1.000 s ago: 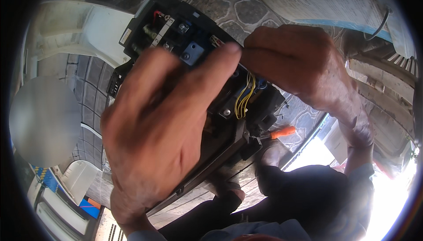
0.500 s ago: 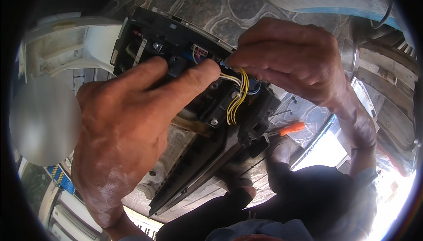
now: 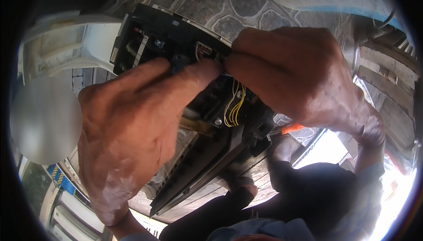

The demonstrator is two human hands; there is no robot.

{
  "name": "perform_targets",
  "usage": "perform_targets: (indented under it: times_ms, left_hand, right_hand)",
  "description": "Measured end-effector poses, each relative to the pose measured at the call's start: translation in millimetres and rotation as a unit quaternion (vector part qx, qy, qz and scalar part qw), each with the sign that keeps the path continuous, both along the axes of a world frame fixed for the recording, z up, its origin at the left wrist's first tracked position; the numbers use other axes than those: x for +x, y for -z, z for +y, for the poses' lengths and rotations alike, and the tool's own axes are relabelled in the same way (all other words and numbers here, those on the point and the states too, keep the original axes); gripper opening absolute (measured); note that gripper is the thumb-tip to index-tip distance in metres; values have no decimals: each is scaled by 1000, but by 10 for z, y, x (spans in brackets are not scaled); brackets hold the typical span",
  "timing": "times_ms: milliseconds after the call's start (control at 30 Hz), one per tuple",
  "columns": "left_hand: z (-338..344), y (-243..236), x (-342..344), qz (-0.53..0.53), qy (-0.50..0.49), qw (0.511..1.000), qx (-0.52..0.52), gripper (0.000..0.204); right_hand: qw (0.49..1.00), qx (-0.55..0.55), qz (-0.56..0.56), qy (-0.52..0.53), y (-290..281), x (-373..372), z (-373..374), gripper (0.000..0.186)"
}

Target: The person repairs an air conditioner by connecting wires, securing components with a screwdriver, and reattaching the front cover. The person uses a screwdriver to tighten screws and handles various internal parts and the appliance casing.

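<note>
A black plastic housing [image 3: 185, 25] with screws, sockets and wiring lies in front of me. My left hand [image 3: 132, 126] grips it from the left, its fingers bent over the parts and one fingertip at the wiring. The undersides of these fingers are hidden. Thin yellow and white wires [image 3: 235, 109] hang in a loose bundle below my right hand [image 3: 291, 69]. That hand is closed in a pinch at their upper end, close to my left fingertip. Its fingers cover the exact spot they hold. A red socket [image 3: 203, 51] shows just above the left fingertip.
Below the housing a long black plastic piece [image 3: 198, 166] slants toward my legs. An orange-handled tool [image 3: 292, 128] lies on the stone-patterned floor [image 3: 246, 3]. White casing parts [image 3: 94, 45] stand on the left, and worn pale slats [image 3: 387, 87] on the right.
My right hand has come lower and slightly left over the wires, covering their upper part. My left hand has moved slightly to the right. The yellow wires hang more closely bunched.
</note>
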State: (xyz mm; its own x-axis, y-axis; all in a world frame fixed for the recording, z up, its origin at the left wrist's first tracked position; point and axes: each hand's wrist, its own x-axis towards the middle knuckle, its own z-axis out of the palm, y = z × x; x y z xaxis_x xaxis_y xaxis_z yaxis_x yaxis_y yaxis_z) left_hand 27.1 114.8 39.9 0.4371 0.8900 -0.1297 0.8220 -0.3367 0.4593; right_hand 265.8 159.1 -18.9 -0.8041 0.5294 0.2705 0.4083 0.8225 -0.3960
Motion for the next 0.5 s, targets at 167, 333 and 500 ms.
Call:
perform_targets:
  times_ms: [167,333,500]
  left_hand:
    - [-38,106,347,-54,-70,996,22,27]
    - [12,59,480,-8,-122,992,-29,31]
    - [46,-117,565,-27,-168,983,-65,19]
  right_hand:
    - [998,-46,30,25,-25,31,36,23]
    - [980,-132,135,56,-45,61,56,22]
    - [891,-372,259,1,127,167,197,16]
